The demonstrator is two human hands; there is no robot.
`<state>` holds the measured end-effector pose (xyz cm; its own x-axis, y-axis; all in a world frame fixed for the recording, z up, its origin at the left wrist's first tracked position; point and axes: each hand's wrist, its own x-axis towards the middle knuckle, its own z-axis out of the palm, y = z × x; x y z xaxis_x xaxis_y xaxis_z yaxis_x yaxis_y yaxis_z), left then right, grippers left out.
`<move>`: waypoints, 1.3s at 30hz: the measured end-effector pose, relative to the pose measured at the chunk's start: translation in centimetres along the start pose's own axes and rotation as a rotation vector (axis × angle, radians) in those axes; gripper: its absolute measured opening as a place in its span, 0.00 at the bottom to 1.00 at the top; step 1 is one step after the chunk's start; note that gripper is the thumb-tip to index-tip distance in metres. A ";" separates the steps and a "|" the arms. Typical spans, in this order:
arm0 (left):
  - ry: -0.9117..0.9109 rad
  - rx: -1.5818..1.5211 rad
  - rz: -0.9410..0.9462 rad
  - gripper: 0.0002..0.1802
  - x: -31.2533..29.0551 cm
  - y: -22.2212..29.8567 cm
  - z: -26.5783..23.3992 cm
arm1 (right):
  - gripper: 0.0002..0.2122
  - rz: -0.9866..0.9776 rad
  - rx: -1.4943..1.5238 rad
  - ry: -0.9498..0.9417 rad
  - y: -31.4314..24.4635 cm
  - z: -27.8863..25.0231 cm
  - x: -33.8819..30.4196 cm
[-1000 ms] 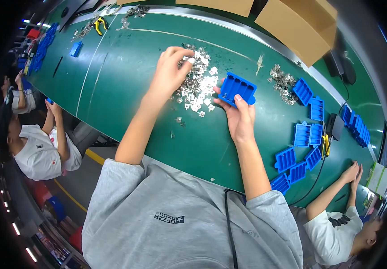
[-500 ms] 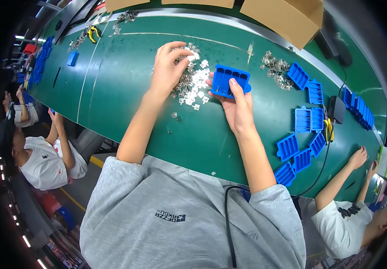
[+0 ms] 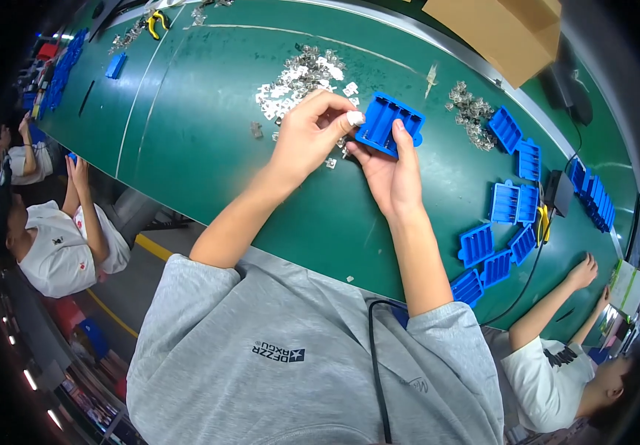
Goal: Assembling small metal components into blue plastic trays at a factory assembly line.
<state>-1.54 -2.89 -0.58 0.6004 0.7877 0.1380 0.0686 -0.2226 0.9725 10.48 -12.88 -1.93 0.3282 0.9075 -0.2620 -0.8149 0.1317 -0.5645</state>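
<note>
My right hand (image 3: 388,172) holds a blue plastic battery holder (image 3: 390,123) with several slots, lifted a little above the green table (image 3: 186,126). My left hand (image 3: 309,137) pinches a small metal clip at the holder's left edge, with a white wrap on one fingertip. A heap of small silver metal clips (image 3: 301,80) lies on the table just beyond my left hand.
More blue holders (image 3: 512,196) lie in a row to the right, beside a second clip heap (image 3: 470,111). A cardboard box (image 3: 509,33) stands at the back. Another person's hand (image 3: 581,273) rests at the right; two seated people (image 3: 53,237) are at the left.
My left hand has left the clip heap and come to the holder with a clip. My right hand has drawn the holder closer to me.
</note>
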 end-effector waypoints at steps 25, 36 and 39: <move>0.042 -0.095 0.087 0.10 -0.7 0.5 0.6 | 0.19 0.023 0.029 0.044 -0.3 0.2 -0.1; -0.097 -0.379 -0.229 0.08 -0.2 0.1 -0.1 | 0.19 -0.102 -0.129 0.031 -0.7 0.5 -0.3; 0.036 -0.149 -0.081 0.08 0.2 -0.6 -0.9 | 0.20 -0.100 -0.195 0.039 -1.0 1.1 -0.3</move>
<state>-2.21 -2.11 -1.00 0.5684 0.8204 0.0620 -0.0053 -0.0717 0.9974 10.68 -12.86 -0.41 0.4236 0.8774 -0.2250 -0.6708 0.1370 -0.7289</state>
